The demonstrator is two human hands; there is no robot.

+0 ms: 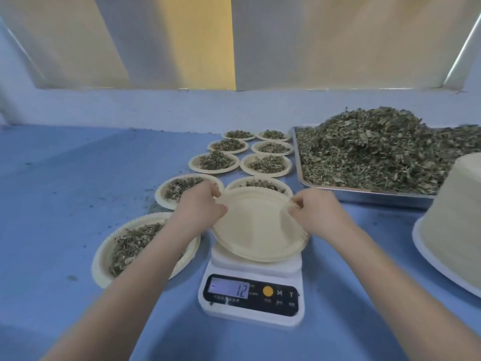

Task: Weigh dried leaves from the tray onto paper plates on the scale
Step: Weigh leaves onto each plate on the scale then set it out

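An empty paper plate (257, 225) is held tilted just above the white scale (251, 295), whose display reads -12. My left hand (200, 207) pinches the plate's left rim and my right hand (315, 212) pinches its right rim. A metal tray (364, 195) heaped with dried leaves (377, 152) stands at the right rear. Whether the plate touches the scale's platform I cannot tell.
Several paper plates with leaf portions stand in two rows behind the scale (265, 164), one more plate at front left (125, 248) under my forearm. A tall stack of empty plates (458, 222) rises at the right edge. Leaf crumbs dot the blue table (65, 204).
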